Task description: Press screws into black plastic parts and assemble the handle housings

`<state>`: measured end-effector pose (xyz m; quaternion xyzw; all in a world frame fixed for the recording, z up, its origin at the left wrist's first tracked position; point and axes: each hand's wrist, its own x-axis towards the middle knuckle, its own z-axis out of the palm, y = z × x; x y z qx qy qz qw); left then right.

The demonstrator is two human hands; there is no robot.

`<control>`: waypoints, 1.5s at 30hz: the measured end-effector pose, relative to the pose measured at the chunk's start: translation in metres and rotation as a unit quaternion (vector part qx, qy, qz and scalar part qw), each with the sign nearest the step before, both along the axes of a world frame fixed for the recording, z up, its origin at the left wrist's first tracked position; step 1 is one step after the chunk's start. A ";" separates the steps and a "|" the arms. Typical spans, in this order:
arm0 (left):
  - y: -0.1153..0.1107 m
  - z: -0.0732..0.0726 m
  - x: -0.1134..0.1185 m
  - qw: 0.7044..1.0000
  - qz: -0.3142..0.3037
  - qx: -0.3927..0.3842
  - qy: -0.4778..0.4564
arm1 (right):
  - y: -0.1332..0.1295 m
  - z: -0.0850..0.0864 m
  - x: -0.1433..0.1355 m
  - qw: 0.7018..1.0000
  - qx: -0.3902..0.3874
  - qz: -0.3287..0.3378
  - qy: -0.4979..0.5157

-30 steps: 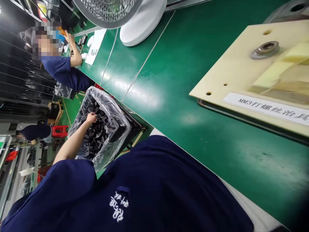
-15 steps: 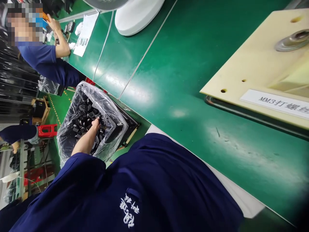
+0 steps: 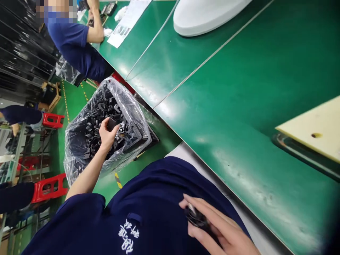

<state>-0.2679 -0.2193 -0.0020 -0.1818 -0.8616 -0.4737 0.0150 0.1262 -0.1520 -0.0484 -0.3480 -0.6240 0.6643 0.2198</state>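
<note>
My left hand (image 3: 107, 134) is over a bin (image 3: 132, 109) lined with clear plastic, its thumb and fingers pinching a dark block-like part (image 3: 113, 123). Below that hand lie many black plastic parts (image 3: 91, 132), some with ribs, one a spoked wheel shape. Near the front of my dark blue shirt, at the lower right, my right hand (image 3: 220, 226) has its fingers wrapped round a black part (image 3: 196, 216) with a shiny metal bit on it. The fingers hide much of that part.
The green table (image 3: 207, 106) runs diagonally, with a white round base (image 3: 207, 17) at the top and a cream plate (image 3: 316, 131) at the right. Another person (image 3: 77, 46) works at the upper left. Red stools (image 3: 50, 187) stand at the left.
My left hand has come up a little from among the parts, now with a dark part between its fingers. My right hand has come into view holding a black part. The view has shifted.
</note>
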 end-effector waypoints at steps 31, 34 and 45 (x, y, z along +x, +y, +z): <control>0.018 0.015 0.205 0.713 -0.646 -0.120 -0.247 | -0.033 0.045 -0.030 0.819 0.395 -0.409 0.071; 0.015 0.014 0.221 0.687 -0.627 -0.036 -0.365 | -0.034 0.048 -0.028 0.809 0.353 -0.461 0.092; 0.019 0.008 0.237 0.747 -0.661 0.070 -0.006 | -0.020 0.055 -0.032 0.775 -0.192 -0.536 0.275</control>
